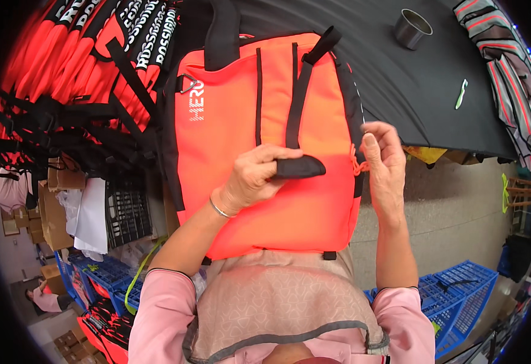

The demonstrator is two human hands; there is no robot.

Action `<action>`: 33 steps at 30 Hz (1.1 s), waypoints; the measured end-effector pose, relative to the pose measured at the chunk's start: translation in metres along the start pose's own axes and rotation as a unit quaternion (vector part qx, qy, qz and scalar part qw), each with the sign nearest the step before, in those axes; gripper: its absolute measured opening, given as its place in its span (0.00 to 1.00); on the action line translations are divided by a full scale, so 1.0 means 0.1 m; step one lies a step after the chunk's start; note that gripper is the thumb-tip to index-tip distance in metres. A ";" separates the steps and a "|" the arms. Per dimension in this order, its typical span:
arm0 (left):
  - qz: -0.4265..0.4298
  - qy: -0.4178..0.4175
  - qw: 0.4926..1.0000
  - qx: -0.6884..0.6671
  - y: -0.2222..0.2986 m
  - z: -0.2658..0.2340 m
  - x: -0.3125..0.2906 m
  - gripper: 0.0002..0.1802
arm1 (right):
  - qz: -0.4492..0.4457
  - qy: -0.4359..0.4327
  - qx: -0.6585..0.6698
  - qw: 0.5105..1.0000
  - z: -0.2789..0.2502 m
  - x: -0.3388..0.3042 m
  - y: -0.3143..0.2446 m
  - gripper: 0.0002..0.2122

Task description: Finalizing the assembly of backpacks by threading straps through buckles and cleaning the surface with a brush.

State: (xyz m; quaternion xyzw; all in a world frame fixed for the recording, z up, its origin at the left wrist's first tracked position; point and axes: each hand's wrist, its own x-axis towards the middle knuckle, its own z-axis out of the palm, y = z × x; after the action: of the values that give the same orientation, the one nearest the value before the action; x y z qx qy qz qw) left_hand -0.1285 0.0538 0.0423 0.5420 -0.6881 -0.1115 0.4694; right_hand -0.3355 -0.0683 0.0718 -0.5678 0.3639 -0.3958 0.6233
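Note:
A bright orange backpack [217, 182] with black sides lies in front of me, its lower end against my apron. My left hand [250, 176] is closed round a black padded strap [302, 166] over the bag's middle. A black webbing strap [300, 103] runs from there up to a buckle near the bag's upper right. At the bag's right edge my right hand [386, 167] is closed, thumb and forefinger pinched together; what they hold, if anything, is too small to make out. Orange cord pulls [358, 159] hang beside that hand's palm.
A dark table [350, 79] carries a metal cup [412, 29] and a small white-green tool [461, 94]. Orange-black bags [83, 54] are stacked at far left, striped grey fabric [508, 85] at far right. Blue crates [459, 297] stand low on both sides. Another person [44, 297] is at far lower left.

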 end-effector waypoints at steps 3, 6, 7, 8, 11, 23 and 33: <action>0.022 -0.075 0.995 0.056 0.21 0.00 -0.13 0.17 | -0.057 0.040 -0.028 0.997 -0.09 0.02 -0.02 0.20; 0.014 -0.205 0.961 0.183 0.42 0.00 -0.33 0.26 | -0.065 0.072 -0.039 0.995 -0.16 -0.02 -0.09 0.09; 0.011 -0.205 0.962 0.181 0.44 0.02 -0.40 0.26 | -0.062 0.070 -0.041 0.995 -0.12 -0.08 -0.12 0.09; 0.000 -0.208 0.963 0.173 0.48 0.03 -0.44 0.27 | -0.099 0.013 -0.086 0.991 -0.04 -0.13 -0.14 0.07; -0.025 -0.191 0.973 0.127 0.51 0.09 -0.50 0.27 | -0.193 -0.151 -0.196 0.949 0.26 -0.27 -0.11 0.03; -0.126 -0.134 0.983 0.019 0.45 0.10 -0.62 0.21 | 0.147 -0.443 -0.612 0.639 -0.87 -0.92 -0.44 0.10; -0.190 -0.092 0.976 0.045 0.69 0.12 -0.36 0.16 | 0.168 -0.127 -0.240 0.948 -0.75 -1.04 -0.12 0.07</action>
State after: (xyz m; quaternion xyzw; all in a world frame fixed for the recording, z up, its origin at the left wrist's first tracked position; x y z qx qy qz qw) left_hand -0.1832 0.1068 0.0629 0.6710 -0.6170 -0.2165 0.3497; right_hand -0.4484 -0.0059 0.0776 -0.6770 0.4557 -0.1112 0.5671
